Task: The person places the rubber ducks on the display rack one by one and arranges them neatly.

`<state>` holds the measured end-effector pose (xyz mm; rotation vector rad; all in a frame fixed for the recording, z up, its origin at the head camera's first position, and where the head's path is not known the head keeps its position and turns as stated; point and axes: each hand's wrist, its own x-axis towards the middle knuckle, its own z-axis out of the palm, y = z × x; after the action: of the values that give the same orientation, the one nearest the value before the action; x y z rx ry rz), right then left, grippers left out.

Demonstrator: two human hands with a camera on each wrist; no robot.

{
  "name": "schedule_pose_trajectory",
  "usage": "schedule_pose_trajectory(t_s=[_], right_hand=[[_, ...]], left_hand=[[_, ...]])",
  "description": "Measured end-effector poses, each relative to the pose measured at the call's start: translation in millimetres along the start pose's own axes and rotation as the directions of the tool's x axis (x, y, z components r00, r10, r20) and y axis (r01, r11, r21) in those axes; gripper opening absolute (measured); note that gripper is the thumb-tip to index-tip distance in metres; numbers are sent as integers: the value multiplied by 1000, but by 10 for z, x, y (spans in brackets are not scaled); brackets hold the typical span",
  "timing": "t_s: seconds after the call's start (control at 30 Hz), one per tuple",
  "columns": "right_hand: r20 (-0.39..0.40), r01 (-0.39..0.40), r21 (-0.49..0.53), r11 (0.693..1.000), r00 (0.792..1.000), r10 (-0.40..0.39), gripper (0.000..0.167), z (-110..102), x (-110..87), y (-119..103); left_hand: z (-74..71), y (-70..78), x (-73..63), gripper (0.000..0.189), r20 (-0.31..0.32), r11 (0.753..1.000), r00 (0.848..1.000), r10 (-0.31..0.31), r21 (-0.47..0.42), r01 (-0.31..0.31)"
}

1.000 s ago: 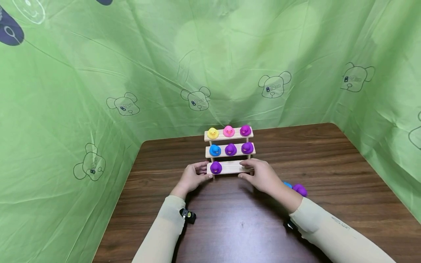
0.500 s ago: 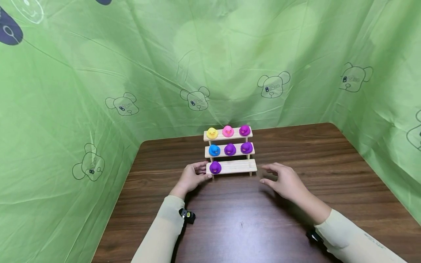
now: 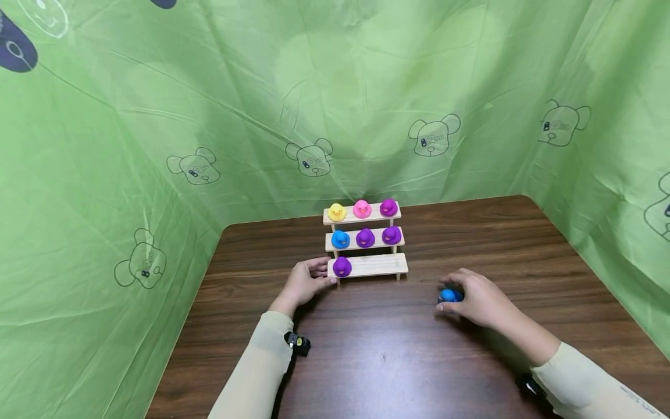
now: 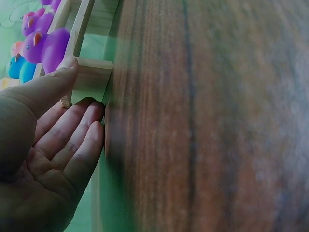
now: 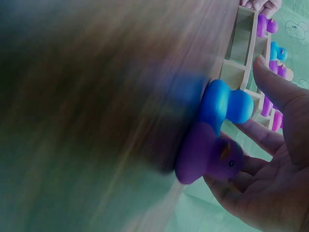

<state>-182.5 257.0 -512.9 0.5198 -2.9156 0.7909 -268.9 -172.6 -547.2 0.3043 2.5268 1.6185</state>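
Note:
A three-tier wooden stand holds small rubber ducks. My left hand steadies the left end of its lowest tier, thumb at the front edge and fingers at the back, beside a purple duck. On the table to the right, my right hand reaches around a blue duck. In the right wrist view the thumb stands apart from this duck, with the other fingers behind it. A second purple duck sits against the blue one; my right hand hides it in the head view.
On the top tier are a yellow duck, a pink duck and a purple duck. The middle tier carries another blue duck and two purple ones. Green cloth hangs behind the brown table.
My right hand has left the right end of the lowest tier and moved right, to the blue duck on the table. The left hand has stayed at the stand.

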Motion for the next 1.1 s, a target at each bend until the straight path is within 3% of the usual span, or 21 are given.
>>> schedule_pose_trajectory(t_s=[0.33,0.53,0.8,1.1], right_hand=[[37,-13,-8,1000,999,13,37,-31,-92,107],[29,7,6,1000,1000,-7,34,-26,-122,143],[8,22,6,1000,1000,-22,34,-17,-120,159],[-19,-24,56,998,999,25,30,-3,-79,139]], left_hand=[[-2,26,-12,59,-1,1000,1000,6,-28,-6],[-2,30,-17,59,-1,999,1000,-14,-30,14],[-1,-6,-2,59,-5,1000,1000,5,-20,-5],[1,7,1,59,-1,1000,1000,-10,5,10]])
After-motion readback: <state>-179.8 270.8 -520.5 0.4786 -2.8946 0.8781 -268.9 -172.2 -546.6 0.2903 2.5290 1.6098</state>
